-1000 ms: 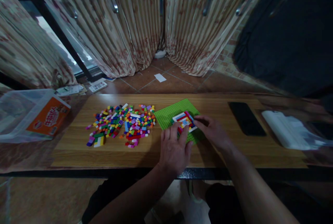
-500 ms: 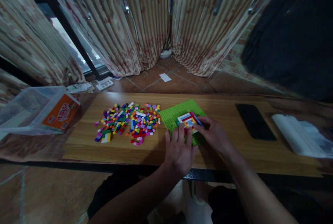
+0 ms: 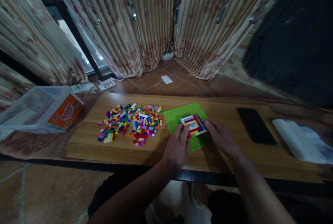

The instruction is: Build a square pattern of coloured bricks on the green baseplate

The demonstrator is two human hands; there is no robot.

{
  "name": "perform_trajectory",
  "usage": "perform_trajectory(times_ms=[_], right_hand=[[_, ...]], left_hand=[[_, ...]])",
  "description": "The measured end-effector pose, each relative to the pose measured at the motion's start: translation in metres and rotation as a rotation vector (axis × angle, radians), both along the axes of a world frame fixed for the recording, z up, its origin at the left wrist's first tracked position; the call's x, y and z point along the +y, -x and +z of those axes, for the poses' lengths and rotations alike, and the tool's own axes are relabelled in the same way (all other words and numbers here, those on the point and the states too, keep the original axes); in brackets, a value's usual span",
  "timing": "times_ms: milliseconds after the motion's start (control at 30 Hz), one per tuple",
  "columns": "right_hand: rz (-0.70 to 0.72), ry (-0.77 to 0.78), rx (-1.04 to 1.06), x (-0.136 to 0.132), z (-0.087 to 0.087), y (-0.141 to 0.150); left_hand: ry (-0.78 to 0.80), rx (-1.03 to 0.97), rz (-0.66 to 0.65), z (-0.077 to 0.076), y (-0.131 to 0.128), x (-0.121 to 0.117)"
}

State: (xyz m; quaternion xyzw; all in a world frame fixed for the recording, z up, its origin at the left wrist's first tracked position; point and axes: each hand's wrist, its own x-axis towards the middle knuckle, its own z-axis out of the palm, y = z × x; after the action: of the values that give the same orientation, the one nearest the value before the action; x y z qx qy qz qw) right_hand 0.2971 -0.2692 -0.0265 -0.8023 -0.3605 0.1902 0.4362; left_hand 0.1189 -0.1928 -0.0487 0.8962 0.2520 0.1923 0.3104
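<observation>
A flat square build of toy bricks (image 3: 193, 125), with nested white, red, yellow and blue rows, lies over the green studded baseplate (image 3: 172, 113). My left hand (image 3: 177, 147) grips the build's left and near-left edge, its fingers bent and the thumb side partly hidden. On the other side, my right hand (image 3: 222, 136) pinches the build's right edge between thumb and fingers. Pink and green bricks show at the build's left side beside my left fingers. Whether the build is pressed onto the baseplate studs or just rests there, I cannot tell.
Loose colourful bricks (image 3: 132, 121) are spread left of the baseplate on the wooden table (image 3: 153, 154). A clear plastic bin (image 3: 28, 113) with an orange label stands at the far left. On the right lie a black phone-like slab (image 3: 256, 126) and a white package (image 3: 293, 140).
My left hand has drawn back from lying over the build's near side to its left edge, uncovering more of the pattern. The right hand stays at the right edge. The camera view has shifted slightly.
</observation>
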Motion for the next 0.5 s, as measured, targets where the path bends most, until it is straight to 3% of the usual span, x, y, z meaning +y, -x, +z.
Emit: perform_trajectory(times_ms=[200, 500], right_hand=[[-0.028, 0.053, -0.072, -0.003, -0.006, -0.008], [-0.078, 0.179, 0.005, -0.003, -0.003, -0.002]], left_hand=[[0.091, -0.061, -0.032, 0.008, -0.001, 0.017], [0.170, -0.098, -0.002, 0.004, -0.006, 0.040]])
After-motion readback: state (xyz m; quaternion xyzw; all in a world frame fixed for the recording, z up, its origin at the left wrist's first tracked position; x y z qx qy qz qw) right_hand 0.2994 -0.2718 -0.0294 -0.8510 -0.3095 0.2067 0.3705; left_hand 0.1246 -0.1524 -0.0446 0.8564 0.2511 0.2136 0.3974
